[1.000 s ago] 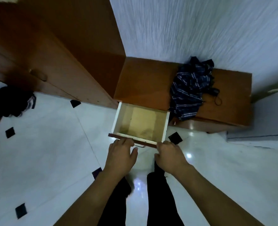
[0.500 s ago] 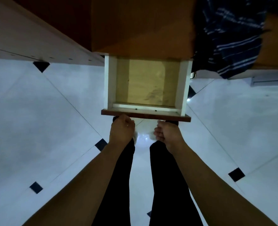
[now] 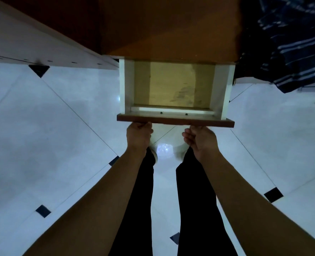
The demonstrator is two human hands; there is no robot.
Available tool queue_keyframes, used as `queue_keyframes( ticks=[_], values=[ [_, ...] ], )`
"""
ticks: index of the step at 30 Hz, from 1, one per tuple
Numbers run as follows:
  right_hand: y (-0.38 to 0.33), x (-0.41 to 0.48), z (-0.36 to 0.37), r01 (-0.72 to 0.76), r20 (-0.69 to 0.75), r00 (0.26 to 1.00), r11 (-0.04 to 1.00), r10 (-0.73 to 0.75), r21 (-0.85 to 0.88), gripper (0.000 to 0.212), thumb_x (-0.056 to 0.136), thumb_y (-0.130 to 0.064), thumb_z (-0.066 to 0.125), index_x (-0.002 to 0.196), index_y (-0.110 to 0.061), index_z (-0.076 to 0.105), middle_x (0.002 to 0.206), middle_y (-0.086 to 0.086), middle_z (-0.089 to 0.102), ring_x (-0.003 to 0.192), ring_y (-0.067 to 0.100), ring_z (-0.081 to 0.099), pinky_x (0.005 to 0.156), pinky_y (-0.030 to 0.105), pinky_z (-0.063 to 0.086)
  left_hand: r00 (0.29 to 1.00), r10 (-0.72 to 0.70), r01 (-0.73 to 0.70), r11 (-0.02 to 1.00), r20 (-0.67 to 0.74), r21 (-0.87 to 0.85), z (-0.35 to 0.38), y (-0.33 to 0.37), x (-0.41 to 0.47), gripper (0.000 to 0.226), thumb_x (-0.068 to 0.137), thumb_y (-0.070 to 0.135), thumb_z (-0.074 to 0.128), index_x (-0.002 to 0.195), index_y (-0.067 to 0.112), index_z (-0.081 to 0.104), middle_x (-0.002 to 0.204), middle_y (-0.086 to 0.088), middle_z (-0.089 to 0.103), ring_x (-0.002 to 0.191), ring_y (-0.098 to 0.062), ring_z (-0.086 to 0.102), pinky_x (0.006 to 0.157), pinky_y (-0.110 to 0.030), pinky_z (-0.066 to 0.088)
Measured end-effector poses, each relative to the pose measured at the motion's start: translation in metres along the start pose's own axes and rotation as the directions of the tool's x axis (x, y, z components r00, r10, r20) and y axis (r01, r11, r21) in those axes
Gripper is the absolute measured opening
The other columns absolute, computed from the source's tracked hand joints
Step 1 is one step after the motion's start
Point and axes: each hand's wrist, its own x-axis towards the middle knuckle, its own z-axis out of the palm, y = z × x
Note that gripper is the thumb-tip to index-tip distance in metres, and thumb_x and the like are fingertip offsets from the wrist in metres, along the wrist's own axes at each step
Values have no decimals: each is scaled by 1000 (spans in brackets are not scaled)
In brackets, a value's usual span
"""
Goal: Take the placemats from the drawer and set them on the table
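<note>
So both your left hand (image 3: 139,134) and right hand (image 3: 200,138) grip curls closed under the drawer (image 3: 175,121) front, and the flat, probably light floppy placemat (image 3: 171,85) lying inside should lift by an edge.

no readable text, labels, brands or numbers on any surface in view.

Bare forearms (image 3: 90,204), black trousers (image 3: 134,209), pale shoes (image 3: 154,154)
</note>
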Motion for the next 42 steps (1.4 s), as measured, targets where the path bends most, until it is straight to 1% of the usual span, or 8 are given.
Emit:
queue_keyframes(
  ticks=[8,15,19,22,27,31,35,42],
  values=[
    [-67,23,29,327,-2,939,898,-343,-293,24,89,-8,50,68,-14,60,65,5,64,60,17,62,59,25,49,984,171,-173,984,44,30,23,77,28,7,86,3,65,80,6,68,70,-5,65,57,-11,59,55,-23,43],
    [-128,39,54,371,91,928,881,-361,-293,8,88,-9,55,80,-10,57,72,3,59,57,12,58,50,21,49,977,208,-211,974,41,83,39,144,48,4,86,7,62,83,9,65,68,0,69,67,-16,60,61,-26,47],
    [-148,40,66,288,68,957,912,-281,-290,19,94,-7,48,76,-11,52,67,4,56,37,7,57,43,16,46,985,172,-172,985,14,13,52,162,49,24,95,11,55,118,7,59,106,-8,70,91,-15,70,59,-15,53],
    [-150,39,64,284,136,959,878,-250,-385,28,96,-2,41,71,-12,50,50,0,52,35,7,49,49,16,41,982,185,-186,981,27,60,52,160,47,8,95,12,55,91,14,61,87,-4,67,77,-11,64,67,-18,48],
    [-146,26,46,436,241,896,641,-372,-632,21,87,-11,50,68,-20,52,70,5,59,66,18,58,63,29,50,953,293,-302,904,76,301,46,155,26,17,90,11,51,76,12,61,76,-7,58,68,-18,54,61,-26,39],
    [-148,-25,29,509,381,814,224,-438,-831,9,85,-14,56,85,-7,63,81,9,63,79,27,60,70,28,48,858,467,-478,570,215,668,28,157,-31,15,88,21,59,100,13,60,87,-1,61,74,-12,57,58,-21,42],
    [-158,-109,10,534,494,722,-64,-484,-843,19,83,-15,55,98,-7,64,100,15,68,93,33,64,81,34,54,786,500,-538,265,363,800,-4,167,-111,29,87,29,63,110,11,58,108,-13,64,98,-31,60,84,-40,53],
    [-161,-291,-30,564,661,537,-359,-524,-743,14,81,-19,53,93,-13,59,101,11,65,94,33,60,82,39,51,693,653,-528,173,304,832,-64,185,-288,28,90,28,59,112,10,57,108,-13,65,97,-30,60,85,-43,54]
  ],
)
